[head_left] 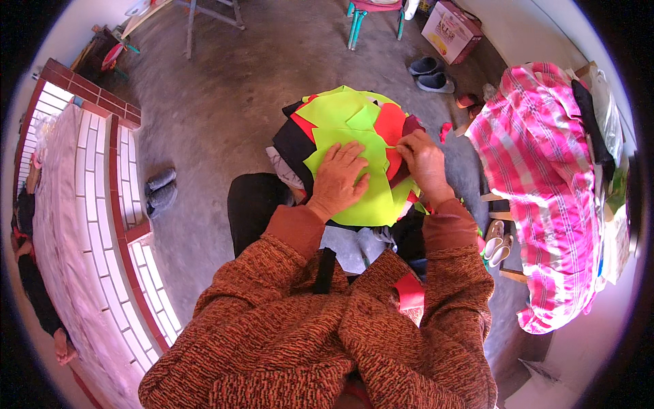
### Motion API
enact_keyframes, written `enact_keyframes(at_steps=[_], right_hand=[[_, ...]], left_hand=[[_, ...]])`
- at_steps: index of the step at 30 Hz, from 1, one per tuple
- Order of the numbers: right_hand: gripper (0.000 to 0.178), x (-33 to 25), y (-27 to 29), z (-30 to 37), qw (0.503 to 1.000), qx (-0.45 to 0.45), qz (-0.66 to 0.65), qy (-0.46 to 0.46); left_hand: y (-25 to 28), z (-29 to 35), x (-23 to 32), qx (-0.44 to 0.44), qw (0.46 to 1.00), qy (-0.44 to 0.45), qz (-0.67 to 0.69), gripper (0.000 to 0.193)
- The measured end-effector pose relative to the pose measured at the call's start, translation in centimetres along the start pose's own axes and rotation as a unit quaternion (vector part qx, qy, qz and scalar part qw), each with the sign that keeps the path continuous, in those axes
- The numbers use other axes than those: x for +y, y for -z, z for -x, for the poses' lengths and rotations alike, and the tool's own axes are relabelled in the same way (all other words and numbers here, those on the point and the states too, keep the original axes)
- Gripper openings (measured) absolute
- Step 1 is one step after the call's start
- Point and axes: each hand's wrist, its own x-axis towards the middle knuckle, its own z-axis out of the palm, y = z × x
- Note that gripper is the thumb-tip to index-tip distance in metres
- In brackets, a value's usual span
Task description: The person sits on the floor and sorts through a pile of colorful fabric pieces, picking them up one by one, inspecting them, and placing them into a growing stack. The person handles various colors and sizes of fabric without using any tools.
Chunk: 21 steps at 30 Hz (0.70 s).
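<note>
A pile of cloth pieces lies on my lap, with a large lime-green cloth (351,208) on top. My left hand (338,174) rests flat on that cloth with its fingers stretched out. At its right side, my right hand (420,158) is closed in a pinch on a thin lime-green edge, beside a red cloth piece (389,124). Black cloth (294,142) sticks out from under the pile on the left. What lies beneath the top layer is mostly hidden.
A bench at right bears a pink plaid cloth (538,163). White shoes (499,244), dark shoes (433,76) and grey slippers (161,189) lie on the floor. A box (452,32) and a stool (373,8) stand ahead. Someone in dark clothes (37,293) is on the tiled platform (102,225) at left.
</note>
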Motion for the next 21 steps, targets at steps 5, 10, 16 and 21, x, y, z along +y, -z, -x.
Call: enact_keyframes(at_steps=[5, 10, 16, 21], right_hand=[[0.013, -0.1, 1.3, -0.6, 0.998, 0.033, -0.055, -0.009], [0.021, -2.2, -0.4, -4.6, 0.999, 0.024, -0.020, -0.021], [0.024, -3.1, -5.4, -5.6, 0.999, -0.028, 0.032, -0.022], [0.014, -0.6, -4.5, -5.7, 0.904, 0.027, -0.394, -0.164]], left_hand=[[0.0, 0.0, 0.0, 0.007, 1.000, -0.003, -0.006, 0.023], [0.2, 0.0, -0.1, 0.005, 1.000, -0.007, 0.001, 0.024], [0.0, 0.2, 0.0, 0.014, 1.000, -0.008, -0.001, 0.024], [0.1, 0.2, 0.0, 0.011, 1.000, -0.009, 0.003, 0.026]])
